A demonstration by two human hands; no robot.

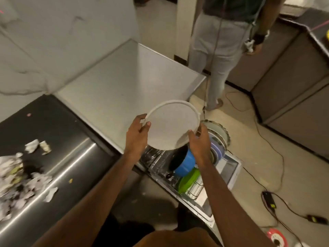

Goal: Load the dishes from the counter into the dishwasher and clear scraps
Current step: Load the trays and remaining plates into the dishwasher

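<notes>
A round white plate (pixel 171 124) is held tilted above the open dishwasher rack (pixel 191 191). My left hand (pixel 138 137) grips its left rim with the thumb on top. My right hand (pixel 199 141) grips its lower right rim. Below the plate, the rack holds a blue pot with a black inside (pixel 185 164), a green plate (pixel 189 179) and several upright plates (pixel 218 138). Crumpled paper and food scraps (pixel 19 177) lie on the dark counter (pixel 58 132) at the left.
A steel-topped appliance (pixel 130 81) stands beyond the counter. Another person (pixel 222 50) stands on the floor behind the dishwasher. Black cables and a power adapter (pixel 268 199) run across the floor at the right, beside grey cabinets (pixel 288 82).
</notes>
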